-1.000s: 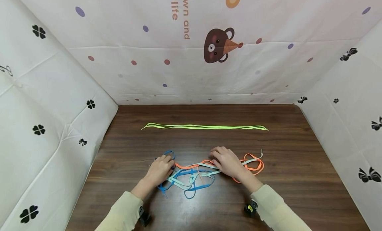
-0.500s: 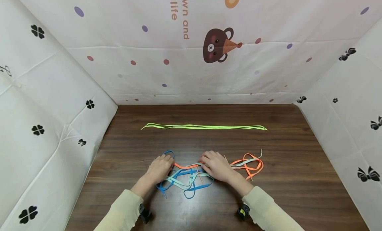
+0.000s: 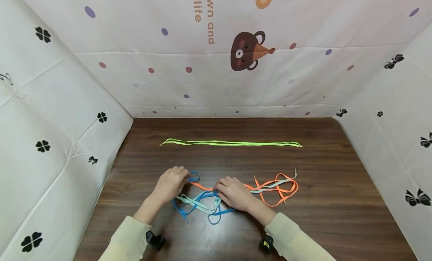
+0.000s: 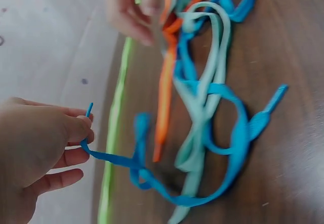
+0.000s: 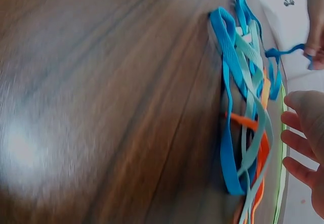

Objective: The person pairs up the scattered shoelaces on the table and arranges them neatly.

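Observation:
Blue, mint and orange flat shoelaces lie tangled across the table in front of me. In the head view my left hand (image 3: 171,184) is at the tangle's left end. Its thumb and finger pinch the blue shoelace (image 4: 116,160) near its tip, which sticks up in the left wrist view; the stretch below the pinch is raised. My right hand (image 3: 234,193) hovers over the middle, fingers parted and loosely bent, close beside the mint shoelace (image 5: 260,128), with nothing held. It hides part of the tangle. Orange shoelace (image 3: 283,197) loops spread out to the right.
A neon yellow-green shoelace bundle (image 3: 233,143) lies stretched straight along the back of the brown wooden table (image 3: 320,159). White printed cloth walls (image 3: 202,84) enclose the table at the back and both sides. Dark wrist cameras (image 3: 155,240) hang below the sleeves.
My left hand has moved slightly left and up, raising the blue shoelace's end. My right hand has slid left along the tangle, uncovering more orange and mint shoelace on the right.

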{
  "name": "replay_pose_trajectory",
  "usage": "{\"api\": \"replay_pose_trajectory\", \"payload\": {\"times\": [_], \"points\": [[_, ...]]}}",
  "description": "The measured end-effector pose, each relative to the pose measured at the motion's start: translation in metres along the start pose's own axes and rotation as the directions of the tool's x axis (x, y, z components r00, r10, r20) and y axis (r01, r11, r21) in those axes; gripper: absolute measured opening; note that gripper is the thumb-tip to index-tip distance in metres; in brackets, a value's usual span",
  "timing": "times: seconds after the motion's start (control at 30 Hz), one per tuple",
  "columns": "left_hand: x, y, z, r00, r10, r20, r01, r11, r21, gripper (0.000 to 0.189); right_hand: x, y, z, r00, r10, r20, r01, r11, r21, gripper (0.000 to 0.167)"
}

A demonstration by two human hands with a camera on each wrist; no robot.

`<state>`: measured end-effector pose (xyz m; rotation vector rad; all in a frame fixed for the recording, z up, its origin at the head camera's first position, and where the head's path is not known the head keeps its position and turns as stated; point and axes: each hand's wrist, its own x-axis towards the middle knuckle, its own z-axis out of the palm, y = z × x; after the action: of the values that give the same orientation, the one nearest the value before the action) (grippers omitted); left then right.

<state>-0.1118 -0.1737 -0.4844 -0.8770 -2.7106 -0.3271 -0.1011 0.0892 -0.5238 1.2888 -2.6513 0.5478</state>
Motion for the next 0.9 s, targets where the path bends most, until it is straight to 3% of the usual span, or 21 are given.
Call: {"api": "replay_pose_trajectory", "payload": {"times": [0.17, 0.5, 0.73, 0.9], "points": [[0.002, -0.009, -0.019, 0.999, -0.006, -0.045, 0.006, 1.000, 0.014, 0.013, 0.006, -0.012, 0.006, 0.999, -0.045, -0.010, 0.044, 0.999, -0.023, 0.018], [0.000, -0.033, -0.050, 0.989, -0.040, -0.144, 0.045, 0.998, 0.035, 0.014, 0.018, -0.045, 0.022, 0.989, -0.136, 0.065, 0.140, 0.988, -0.070, 0.017], [-0.006, -0.046, -0.059, 0.978, -0.112, -0.174, 0.118, 0.993, 0.019, 0.014, 0.024, -0.063, 0.035, 0.974, -0.200, 0.108, 0.216, 0.964, -0.158, 0.028], [-0.011, -0.055, -0.057, 0.971, -0.154, -0.184, 0.161, 0.987, 0.024, 0.014, 0.027, -0.070, 0.044, 0.973, -0.204, 0.112, 0.223, 0.954, -0.199, 0.030]]}}
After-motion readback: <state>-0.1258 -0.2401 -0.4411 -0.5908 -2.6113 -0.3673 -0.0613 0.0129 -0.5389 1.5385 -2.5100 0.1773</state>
